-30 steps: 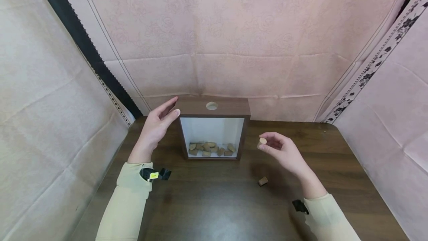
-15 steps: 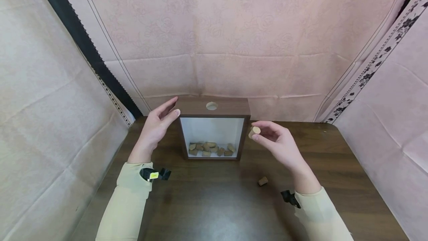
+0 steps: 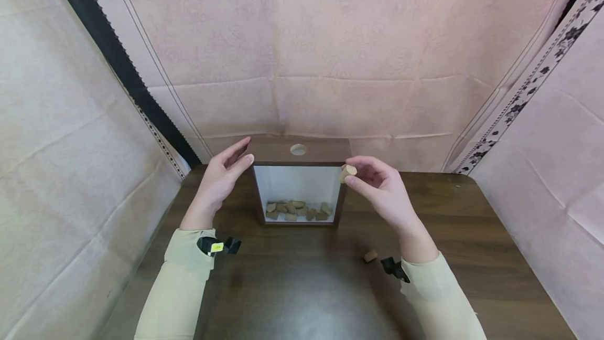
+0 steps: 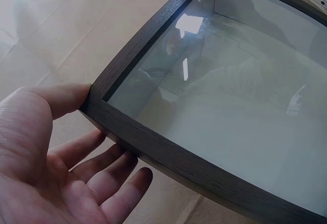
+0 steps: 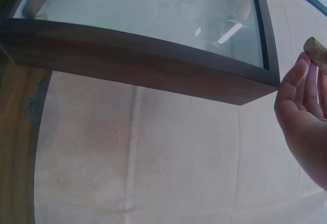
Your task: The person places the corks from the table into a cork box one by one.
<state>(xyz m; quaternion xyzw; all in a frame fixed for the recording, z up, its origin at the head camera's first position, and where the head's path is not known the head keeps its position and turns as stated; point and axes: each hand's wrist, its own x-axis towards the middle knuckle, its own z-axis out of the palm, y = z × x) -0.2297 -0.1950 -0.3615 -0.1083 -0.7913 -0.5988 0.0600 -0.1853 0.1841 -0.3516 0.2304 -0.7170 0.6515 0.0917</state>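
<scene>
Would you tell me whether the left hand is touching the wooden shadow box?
Touching: the left wrist view shows the left hand's thumb pressed against the shadow box's frame corner.

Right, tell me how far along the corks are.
Done: a small pile of corks lies at the bottom of the box. In hand: the right hand pinches one cork at the box's upper right corner, short of the top hole; the left hand steadies the upper left corner. Left: that cork, plus one loose cork on the table.

A dark wooden table (image 3: pixel 472 235) bears an upright frame box (image 3: pixel 302 157) (glass-fronted) and one loose cork (image 3: pixel 370 255).
</scene>
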